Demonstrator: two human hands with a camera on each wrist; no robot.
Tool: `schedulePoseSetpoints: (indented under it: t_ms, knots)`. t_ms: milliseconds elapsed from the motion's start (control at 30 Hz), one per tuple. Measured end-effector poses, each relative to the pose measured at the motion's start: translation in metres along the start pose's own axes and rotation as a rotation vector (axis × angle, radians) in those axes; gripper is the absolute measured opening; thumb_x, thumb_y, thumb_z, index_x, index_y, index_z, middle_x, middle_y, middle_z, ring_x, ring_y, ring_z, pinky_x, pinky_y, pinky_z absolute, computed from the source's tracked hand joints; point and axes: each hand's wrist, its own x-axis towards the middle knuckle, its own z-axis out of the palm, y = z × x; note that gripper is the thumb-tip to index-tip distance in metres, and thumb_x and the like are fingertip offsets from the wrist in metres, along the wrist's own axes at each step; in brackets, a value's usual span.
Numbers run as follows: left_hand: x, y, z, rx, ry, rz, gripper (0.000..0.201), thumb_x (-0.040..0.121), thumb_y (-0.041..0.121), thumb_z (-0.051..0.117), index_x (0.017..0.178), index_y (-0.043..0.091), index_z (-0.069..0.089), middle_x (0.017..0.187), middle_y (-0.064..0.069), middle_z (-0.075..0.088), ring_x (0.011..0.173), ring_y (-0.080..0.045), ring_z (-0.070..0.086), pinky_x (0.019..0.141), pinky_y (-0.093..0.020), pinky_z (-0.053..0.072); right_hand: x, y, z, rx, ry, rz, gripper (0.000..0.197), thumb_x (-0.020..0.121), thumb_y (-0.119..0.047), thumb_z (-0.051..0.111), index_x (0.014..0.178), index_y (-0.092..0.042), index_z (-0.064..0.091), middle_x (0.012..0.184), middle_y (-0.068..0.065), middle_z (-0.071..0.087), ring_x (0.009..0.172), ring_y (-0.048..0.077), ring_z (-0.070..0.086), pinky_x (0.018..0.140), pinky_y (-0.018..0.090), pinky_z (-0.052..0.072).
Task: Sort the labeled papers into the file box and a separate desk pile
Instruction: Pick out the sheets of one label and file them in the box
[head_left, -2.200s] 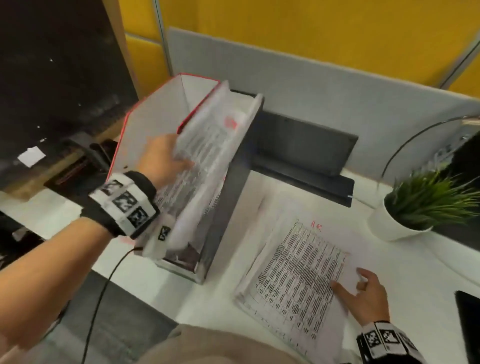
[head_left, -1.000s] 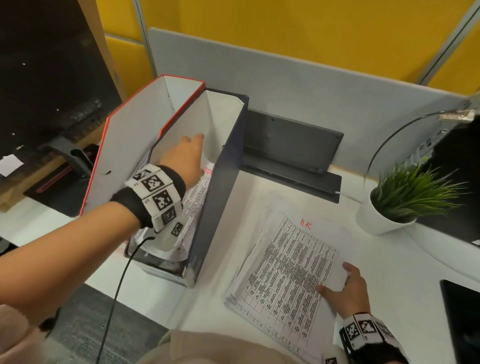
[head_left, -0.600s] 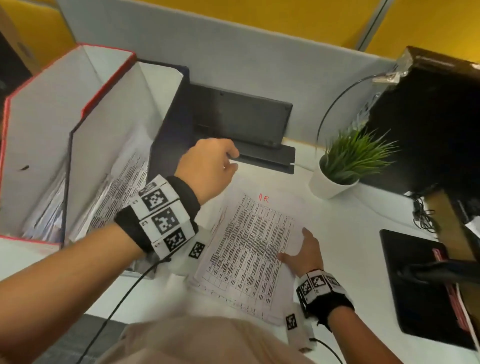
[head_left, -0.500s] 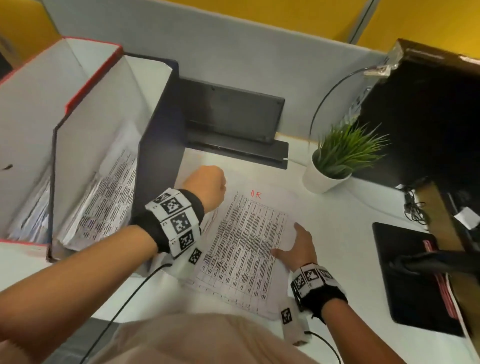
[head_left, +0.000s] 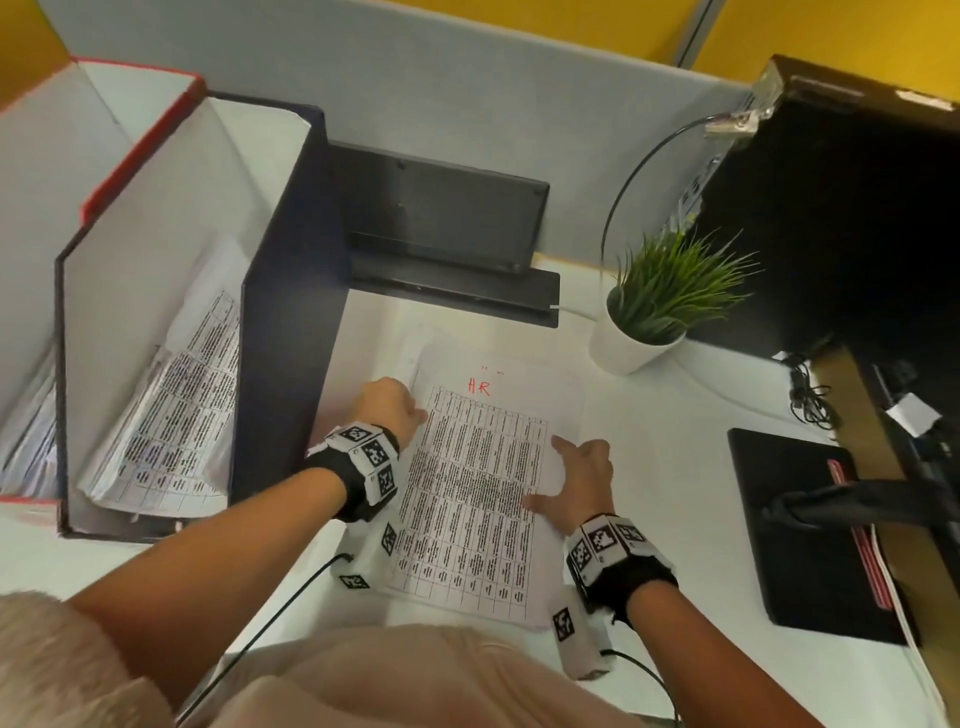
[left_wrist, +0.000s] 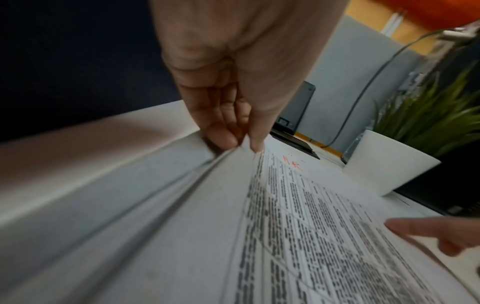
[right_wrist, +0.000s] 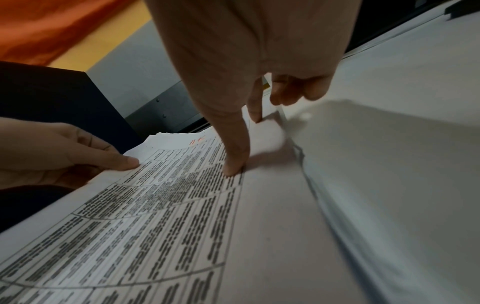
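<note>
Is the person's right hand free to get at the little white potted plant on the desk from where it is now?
Probably yes. The right hand rests with straight fingers on the printed HR sheet, holding nothing, and only bare white desk lies between it and the white potted plant.

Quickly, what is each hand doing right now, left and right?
Left hand: pinching the left edge of the top sheet of the desk pile.
Right hand: open, straight fingertips pressing on that sheet.

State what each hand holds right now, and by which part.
The left hand pinches the top sheet marked HR at its left edge, near the top corner. The right hand holds nothing; its fingertips only press the sheet's right side.
</note>
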Motion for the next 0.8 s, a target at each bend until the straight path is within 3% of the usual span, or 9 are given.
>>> schedulePoseSetpoints:
  t_ms: [100, 200, 233, 300, 367, 433, 567, 700, 800]
  knots:
    - [-0.006, 0.001, -0.001, 0.138, 0.013, 0.044, 0.036, 0.088, 0.019, 0.06, 0.056, 0.01, 0.047, 0.06, -0.002, 0.048, 0.059, -0.019, 0.051, 0.061, -0.029, 0.045, 0.001, -0.002, 0.001, 0.218, -0.035, 0.009, 0.095, 0.065, -0.01, 0.083, 0.143, -0.016, 0.029, 0.128, 0.008, 0.033, 0.114, 0.019, 0.044, 0.1, 0.025, 0.038]
    - [-0.016, -0.003, -0.005, 0.193, 0.124, 0.237, 0.019, 0.092, 0.016, 0.052, 0.086, 0.008, 0.068, 0.087, -0.007, 0.062, 0.08, -0.024, 0.061, 0.069, -0.033, 0.05, 0.002, -0.001, 0.0, 0.376, -0.012, 0.044, 0.097, 0.064, -0.006, 0.083, 0.142, -0.018, 0.027, 0.113, 0.006, 0.042, 0.08, 0.013, 0.051, 0.069, 0.018, 0.046]
    - [-0.019, -0.005, -0.005, 0.134, 0.164, 0.328, 0.018, 0.092, 0.012, 0.051, 0.094, 0.009, 0.069, 0.092, -0.007, 0.061, 0.082, -0.023, 0.059, 0.07, -0.032, 0.049, 0.003, 0.0, -0.001, 0.429, 0.004, 0.065, 0.098, 0.064, -0.006, 0.083, 0.142, -0.019, 0.026, 0.109, 0.006, 0.044, 0.076, 0.013, 0.052, 0.065, 0.017, 0.045]
    - [-0.024, -0.007, -0.004, -0.067, 0.179, 0.405, 0.019, 0.091, 0.005, 0.052, 0.098, 0.011, 0.068, 0.09, -0.005, 0.061, 0.077, -0.018, 0.056, 0.068, -0.026, 0.046, 0.003, 0.001, -0.006, 0.565, 0.039, 0.125, 0.099, 0.065, -0.006, 0.082, 0.142, -0.022, 0.023, 0.107, 0.008, 0.047, 0.082, 0.02, 0.057, 0.072, 0.026, 0.05]
    - [-0.026, -0.008, -0.001, -0.275, 0.153, 0.337, 0.016, 0.091, 0.001, 0.051, 0.09, 0.011, 0.064, 0.082, -0.006, 0.06, 0.068, -0.016, 0.053, 0.058, -0.021, 0.045, 0.003, 0.004, -0.01, 0.67, 0.08, 0.173, 0.098, 0.065, -0.008, 0.083, 0.14, -0.026, 0.023, 0.108, 0.009, 0.048, 0.093, 0.025, 0.057, 0.072, 0.029, 0.049]
    - [-0.026, -0.01, 0.0, -0.459, 0.082, 0.245, 0.019, 0.089, -0.005, 0.048, 0.081, 0.009, 0.058, 0.081, -0.009, 0.059, 0.062, -0.015, 0.05, 0.051, -0.017, 0.042, 0.002, 0.005, -0.013, 0.718, 0.09, 0.197, 0.085, 0.066, -0.01, 0.083, 0.133, -0.024, 0.033, 0.105, 0.008, 0.05, 0.095, 0.024, 0.055, 0.063, 0.024, 0.048]
    - [-0.02, -0.008, -0.008, -0.607, -0.045, 0.103, 0.031, 0.082, -0.017, 0.046, 0.069, 0.008, 0.062, 0.09, -0.014, 0.065, 0.082, -0.024, 0.061, 0.065, -0.022, 0.052, -0.001, 0.006, -0.013, 0.822, 0.079, 0.215, 0.021, 0.074, -0.001, 0.075, 0.08, -0.009, 0.055, 0.082, 0.009, 0.058, 0.069, 0.021, 0.056, 0.053, 0.019, 0.049]
    - [-0.004, -0.002, -0.013, -0.591, 0.128, -0.081, 0.022, 0.089, -0.002, 0.045, 0.088, 0.005, 0.067, 0.09, -0.008, 0.063, 0.078, -0.02, 0.058, 0.073, -0.032, 0.053, -0.002, 0.011, -0.008, 0.929, 0.155, 0.156, 0.033, 0.078, 0.02, 0.053, 0.06, -0.007, 0.054, 0.068, 0.008, 0.054, 0.063, 0.017, 0.049, 0.053, 0.017, 0.044]
    - [0.005, -0.004, -0.019, -0.56, 0.007, -0.196, 0.016, 0.084, 0.02, 0.066, 0.084, 0.004, 0.066, 0.085, -0.012, 0.068, 0.071, -0.024, 0.065, 0.07, -0.036, 0.058, -0.006, 0.01, -0.009, 0.933, 0.181, 0.115, 0.038, 0.077, 0.025, 0.046, 0.062, -0.009, 0.055, 0.066, 0.006, 0.052, 0.06, 0.013, 0.049, 0.046, 0.006, 0.04]
